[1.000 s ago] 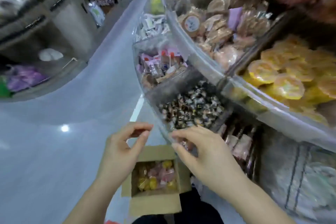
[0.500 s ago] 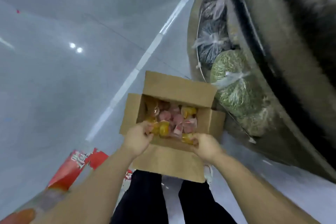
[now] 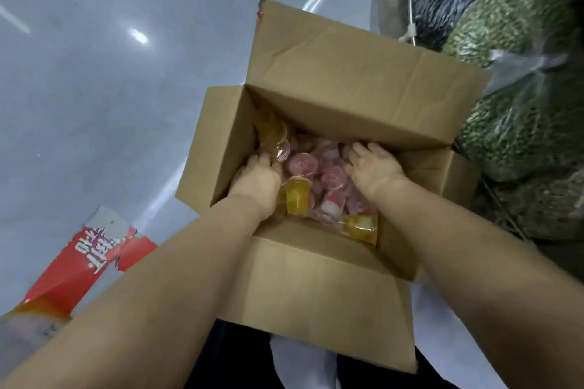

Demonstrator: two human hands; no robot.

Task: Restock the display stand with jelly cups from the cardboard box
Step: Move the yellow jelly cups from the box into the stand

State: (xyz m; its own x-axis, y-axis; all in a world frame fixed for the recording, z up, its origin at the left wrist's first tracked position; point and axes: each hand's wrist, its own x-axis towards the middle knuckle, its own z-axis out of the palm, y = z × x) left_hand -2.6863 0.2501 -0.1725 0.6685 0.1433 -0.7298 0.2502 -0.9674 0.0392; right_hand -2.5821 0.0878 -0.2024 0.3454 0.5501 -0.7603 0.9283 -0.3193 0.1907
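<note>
An open cardboard box [image 3: 341, 73] stands on the floor in front of me, flaps spread. Inside lies a pile of jelly cups [image 3: 303, 164], pink and orange-yellow, with one orange cup [image 3: 297, 196] lying between my wrists. My left hand [image 3: 259, 180] reaches into the box's left side, its fingers curled down onto the cups there. My right hand [image 3: 374, 167] is in the right side, fingers curled into the pink cups. The fingertips of both hands are buried in the pile. The stand's shelves are out of view.
Clear bags of green beans [image 3: 505, 28] and dark beans [image 3: 442, 0] are stacked at the foot of the stand, right of the box. A red printed carton [image 3: 85, 265] lies on the grey floor [image 3: 94, 88] at lower left. My legs are below the box.
My view dropped from the stand's shelves to the box on the floor. Both hands went from the near edge of the box deeper into the cup pile.
</note>
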